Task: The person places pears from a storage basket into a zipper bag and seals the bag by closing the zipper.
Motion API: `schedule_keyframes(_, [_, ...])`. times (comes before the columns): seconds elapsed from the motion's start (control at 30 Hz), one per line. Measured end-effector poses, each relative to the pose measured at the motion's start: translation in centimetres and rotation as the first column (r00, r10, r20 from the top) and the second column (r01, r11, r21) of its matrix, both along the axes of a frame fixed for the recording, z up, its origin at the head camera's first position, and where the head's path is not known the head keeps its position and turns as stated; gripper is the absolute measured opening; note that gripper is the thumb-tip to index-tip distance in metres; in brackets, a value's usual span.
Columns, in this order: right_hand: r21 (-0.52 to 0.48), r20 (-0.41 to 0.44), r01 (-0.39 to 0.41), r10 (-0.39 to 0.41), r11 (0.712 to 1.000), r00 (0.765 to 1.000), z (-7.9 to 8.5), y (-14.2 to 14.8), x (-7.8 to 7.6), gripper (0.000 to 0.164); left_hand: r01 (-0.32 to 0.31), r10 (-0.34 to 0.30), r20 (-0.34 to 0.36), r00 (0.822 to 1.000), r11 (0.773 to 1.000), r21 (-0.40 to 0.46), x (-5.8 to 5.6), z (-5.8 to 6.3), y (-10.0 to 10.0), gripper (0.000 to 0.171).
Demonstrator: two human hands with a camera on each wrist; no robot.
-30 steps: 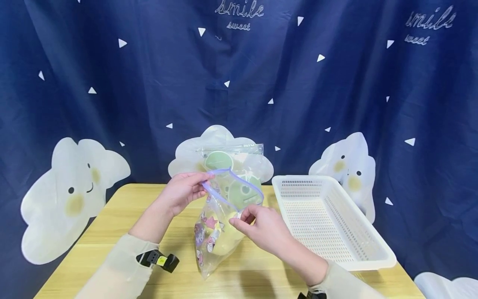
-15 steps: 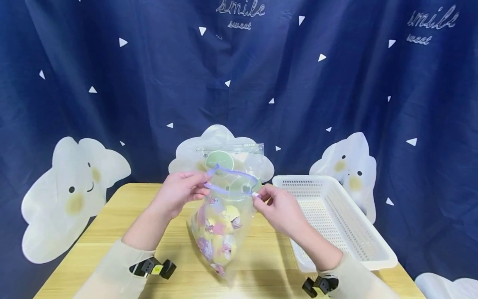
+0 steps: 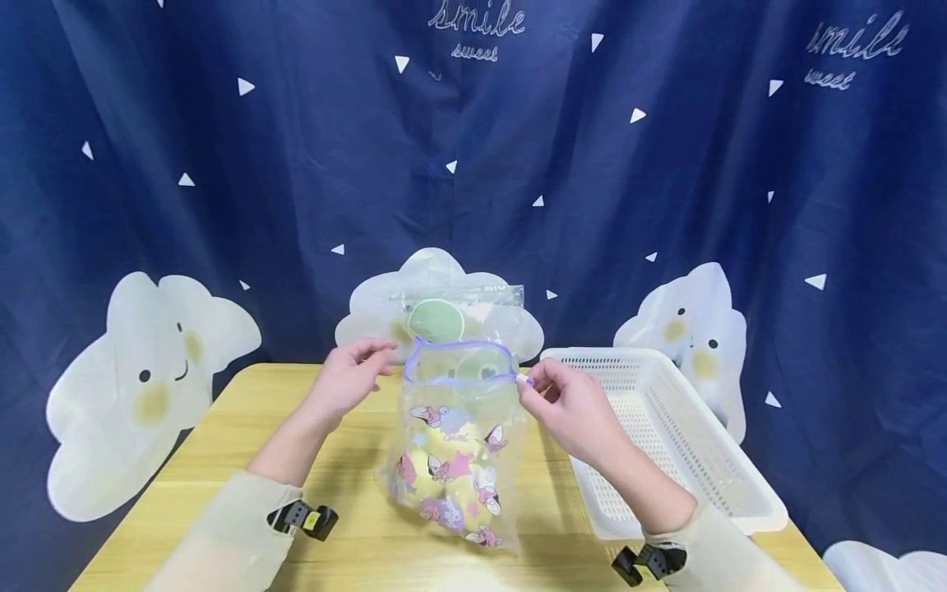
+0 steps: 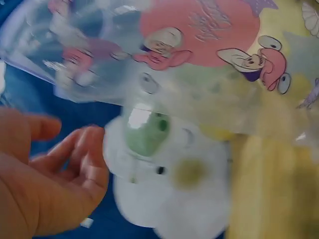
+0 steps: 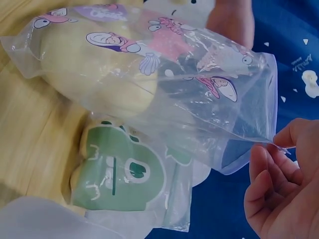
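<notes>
A clear zip bag (image 3: 444, 427) with purple edging and pink cartoon prints hangs upright over the table, its mouth gaping. Inside it shows a rounded pale yellow thing (image 5: 65, 55), seen through the plastic. My right hand (image 3: 573, 407) pinches the bag's right top corner, at the end of the purple zip, between thumb and fingers. Beside the left top corner, my left hand (image 3: 348, 378) is off the bag, fingers loosely bent with nothing in them. Behind stands a second clear bag (image 3: 436, 319) with a green character print, partly covered by the first.
On the right of the wooden table (image 3: 222, 460) stands a white perforated basket (image 3: 740, 520), close beside my right forearm. A dark blue curtain (image 3: 473, 189) with white clouds hangs behind the table's far edge.
My left hand has let go of the bag's left corner and drawn slightly left. My right hand has moved right and up with the zip's end, and the bag has turned to face me.
</notes>
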State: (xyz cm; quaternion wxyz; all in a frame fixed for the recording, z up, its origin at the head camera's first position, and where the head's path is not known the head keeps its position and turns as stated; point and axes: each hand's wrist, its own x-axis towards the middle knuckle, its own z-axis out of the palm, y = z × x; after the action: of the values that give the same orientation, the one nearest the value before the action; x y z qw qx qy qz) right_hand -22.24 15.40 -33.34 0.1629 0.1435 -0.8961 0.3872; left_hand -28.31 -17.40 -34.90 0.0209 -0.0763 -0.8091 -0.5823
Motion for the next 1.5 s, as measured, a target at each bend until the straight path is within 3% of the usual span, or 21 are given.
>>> schedule_keyframes(0.13, [-0.004, 0.023, -0.011, 0.011, 1.0, 1.0, -0.2, -0.1, 0.3, 0.008, 0.18, -0.183, 0.033, 0.982, 0.981, 0.077, -1.5, -1.8, -0.4, 0.043])
schedule_keyframes(0.2, [-0.006, 0.043, -0.026, 0.027, 1.0, 0.999, -0.2, -0.1, 0.5, 0.006, 0.213, -0.217, 0.025, 0.976, 0.97, 0.118, -1.8, -2.1, -0.3, 0.042])
schedule_keyframes(0.4, [-0.022, 0.105, -0.08, 0.082, 0.997, 0.991, -0.2, 0.0, 1.2, 0.008, 0.202, -0.201, -0.018, 0.979, 0.97, 0.135, -1.8, -2.0, 0.0, 0.039])
schedule_keyframes(0.5, [-0.045, 0.095, -0.059, 0.063, 0.997, 0.993, -0.1, 0.5, 1.3, 0.007, 0.173, -0.171, -0.03, 0.985, 0.974, 0.143, -1.6, -1.8, 0.1, 0.037])
schedule_keyframes(0.63, [-0.104, 0.08, -0.015, 0.023, 0.994, 0.997, 0.5, 2.1, 0.9, 0.006, 0.12, -0.114, -0.053, 0.992, 0.984, 0.129, -0.4, -1.1, -0.1, 0.033])
schedule_keyframes(0.77, [-0.157, 0.063, -0.006, 0.016, 0.988, 0.998, 0.8, 3.9, 0.2, 0.008, 0.1, -0.089, -0.088, 0.992, 0.986, 0.134, 1.6, -0.8, -0.5, 0.032])
schedule_keyframes(0.97, [-0.239, 0.092, -0.039, 0.062, 0.97, 0.994, 0.1, 5.9, -0.8, 0.011, 0.081, -0.062, -0.089, 0.994, 0.969, 0.235, 3.9, -2.2, -0.7, 0.023])
schedule_keyframes(1.17, [-0.175, 0.182, -0.068, 0.1, 0.982, 0.978, -0.5, 6.8, -1.0, 0.018, 0.161, -0.127, -0.126, 0.984, 0.934, 0.318, 4.1, -3.5, -0.4, 0.012])
schedule_keyframes(1.27, [-0.118, 0.213, -0.112, 0.136, 0.987, 0.968, -0.7, 6.9, -1.0, 0.019, 0.191, -0.158, -0.135, 0.978, 0.937, 0.291, 4.1, -3.6, -0.3, 0.018])
schedule_keyframes(1.33, [-0.107, 0.218, -0.138, 0.158, 0.985, 0.963, -0.8, 6.9, -1.0, 0.017, 0.184, -0.156, -0.13, 0.979, 0.953, 0.243, 4.1, -3.7, -0.4, 0.023])
schedule_keyframes(1.5, [-0.079, 0.161, -0.101, 0.113, 0.992, 0.981, -0.7, 6.8, -1.0, 0.01, 0.066, -0.05, -0.132, 0.99, 0.99, 0.122, 4.3, -3.2, -0.7, 0.024])
